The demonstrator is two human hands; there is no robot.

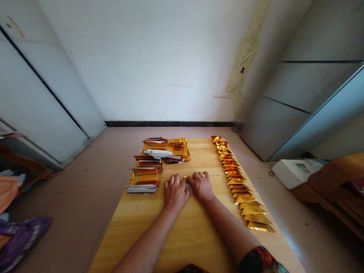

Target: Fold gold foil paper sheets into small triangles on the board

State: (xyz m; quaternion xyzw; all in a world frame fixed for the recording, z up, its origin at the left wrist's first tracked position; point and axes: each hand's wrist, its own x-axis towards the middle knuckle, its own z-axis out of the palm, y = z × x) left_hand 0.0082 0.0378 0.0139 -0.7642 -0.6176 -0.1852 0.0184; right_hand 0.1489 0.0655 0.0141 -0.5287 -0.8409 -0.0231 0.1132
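The left hand (174, 191) and right hand (201, 185) were laid flat, unclenched, side by side on the table (176, 235); a gold foil piece (184, 177) was pressed beneath them, only its far edge shown.

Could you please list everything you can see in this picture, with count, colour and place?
table: one, light wood, centre.
foil stacks: several, gold with white edges, far left part of the table.
folded pieces: one long overlapping row, too many to count surely, gold, along the table's right edge.
sheet: one, mostly hidden, colour unclear, on the table between the hands.
box: one, white, right of the table.
purple bag: one, on the floor at lower left.
orange bag: one, at the left edge.
left hand: palm down on the table, against the right hand.
right hand: palm down on the table, beside the sheet.
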